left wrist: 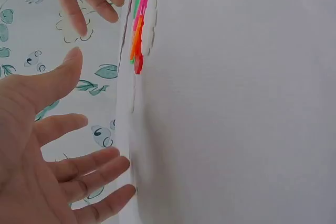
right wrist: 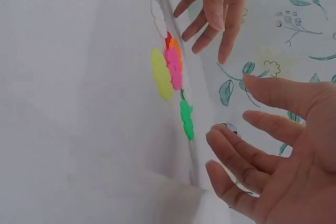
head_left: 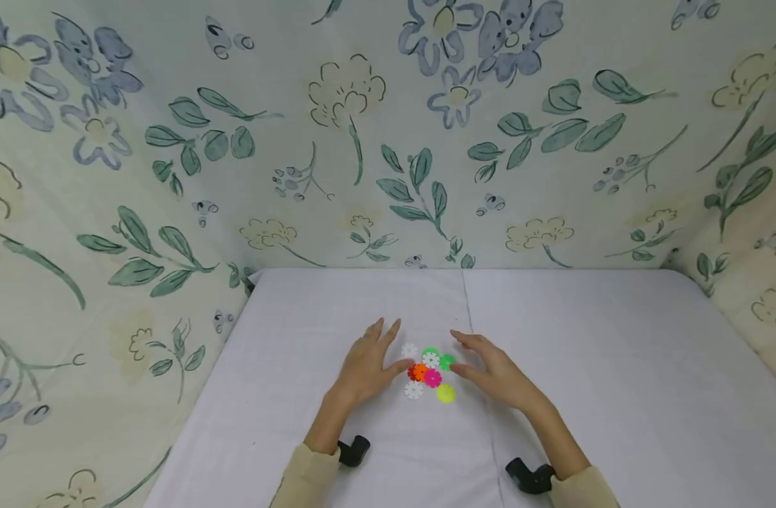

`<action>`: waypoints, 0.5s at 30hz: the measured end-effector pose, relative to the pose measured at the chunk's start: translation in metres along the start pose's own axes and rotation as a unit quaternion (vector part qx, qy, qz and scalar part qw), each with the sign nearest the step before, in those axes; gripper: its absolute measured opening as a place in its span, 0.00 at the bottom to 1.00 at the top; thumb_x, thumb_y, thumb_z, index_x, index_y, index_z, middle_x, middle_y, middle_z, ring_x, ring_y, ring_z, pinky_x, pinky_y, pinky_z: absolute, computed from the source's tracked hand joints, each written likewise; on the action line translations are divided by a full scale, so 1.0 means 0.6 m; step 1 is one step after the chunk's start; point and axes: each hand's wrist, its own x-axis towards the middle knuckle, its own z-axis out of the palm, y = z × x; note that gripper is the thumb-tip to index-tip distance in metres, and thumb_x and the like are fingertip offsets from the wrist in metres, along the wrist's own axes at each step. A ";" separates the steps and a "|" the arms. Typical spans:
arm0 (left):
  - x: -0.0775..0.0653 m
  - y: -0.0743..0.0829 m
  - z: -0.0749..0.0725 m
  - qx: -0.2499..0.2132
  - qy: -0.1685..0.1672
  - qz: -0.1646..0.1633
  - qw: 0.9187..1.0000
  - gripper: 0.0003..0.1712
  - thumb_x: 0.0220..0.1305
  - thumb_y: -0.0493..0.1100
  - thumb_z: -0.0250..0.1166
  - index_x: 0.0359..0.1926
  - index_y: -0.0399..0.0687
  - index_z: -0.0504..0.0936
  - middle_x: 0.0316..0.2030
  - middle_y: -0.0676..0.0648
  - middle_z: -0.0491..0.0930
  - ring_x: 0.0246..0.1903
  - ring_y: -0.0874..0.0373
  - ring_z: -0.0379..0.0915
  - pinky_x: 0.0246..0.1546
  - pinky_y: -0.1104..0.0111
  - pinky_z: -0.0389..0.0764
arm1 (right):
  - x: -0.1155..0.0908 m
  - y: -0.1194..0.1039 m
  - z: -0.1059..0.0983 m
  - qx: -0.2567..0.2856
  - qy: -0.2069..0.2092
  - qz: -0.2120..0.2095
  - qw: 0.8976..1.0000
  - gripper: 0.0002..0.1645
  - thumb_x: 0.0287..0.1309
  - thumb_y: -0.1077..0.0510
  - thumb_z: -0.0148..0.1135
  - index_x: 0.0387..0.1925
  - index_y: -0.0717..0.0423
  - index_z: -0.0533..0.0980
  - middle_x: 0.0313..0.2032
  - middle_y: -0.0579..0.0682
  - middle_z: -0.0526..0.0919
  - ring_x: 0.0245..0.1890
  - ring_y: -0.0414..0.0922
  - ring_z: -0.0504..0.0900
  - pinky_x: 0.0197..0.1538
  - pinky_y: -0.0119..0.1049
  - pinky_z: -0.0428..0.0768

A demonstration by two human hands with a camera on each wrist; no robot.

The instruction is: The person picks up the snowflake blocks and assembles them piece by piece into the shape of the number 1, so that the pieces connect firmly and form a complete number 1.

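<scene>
Several flat, notched plastic discs lie in a loose cluster on the white cloth: a pink disc (head_left: 433, 378), an orange disc (head_left: 421, 372), a yellow disc (head_left: 446, 394), a green disc (head_left: 447, 363) and a white disc (head_left: 413, 390) among them. Some overlap, and a red disc (right wrist: 168, 40) is partly covered by the orange one. To the left of the cluster is my left hand (head_left: 366, 363), fingers spread, its thumb near the red disc. My right hand (head_left: 494, 370) is on the other side, thumb close to the green disc. Neither hand holds anything.
White cloth (head_left: 585, 339) covers the table, with a crease running front to back near the discs. Behind and at the sides hangs a floral curtain (head_left: 362, 141). Black wrist mounts (head_left: 355, 451) sit below both wrists.
</scene>
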 end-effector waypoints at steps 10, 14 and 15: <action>0.016 0.009 0.016 -0.126 -0.002 -0.011 0.992 0.23 0.60 0.48 0.78 0.55 0.47 0.87 0.25 0.51 0.72 0.25 0.62 0.64 0.28 0.74 0.64 | 0.037 0.004 0.018 0.125 -0.037 0.057 0.990 0.25 0.64 0.60 0.70 0.62 0.60 0.80 0.40 0.57 0.84 0.31 0.44 0.78 0.33 0.27 0.78; 0.022 0.008 0.027 -0.191 -0.041 -0.010 0.981 0.19 0.58 0.41 0.79 0.51 0.45 0.89 0.19 0.53 0.67 0.21 0.63 0.60 0.24 0.75 0.60 | 0.046 0.006 0.030 0.138 -0.034 0.066 0.988 0.23 0.61 0.61 0.73 0.57 0.59 0.83 0.35 0.55 0.82 0.28 0.43 0.75 0.32 0.28 0.73; 0.023 0.008 0.029 -0.196 -0.046 -0.011 0.979 0.18 0.58 0.41 0.79 0.50 0.44 0.90 0.19 0.53 0.66 0.20 0.63 0.60 0.24 0.75 0.59 | 0.049 0.006 0.034 0.137 -0.030 0.070 0.988 0.22 0.59 0.61 0.74 0.56 0.58 0.84 0.33 0.54 0.82 0.28 0.42 0.74 0.32 0.28 0.71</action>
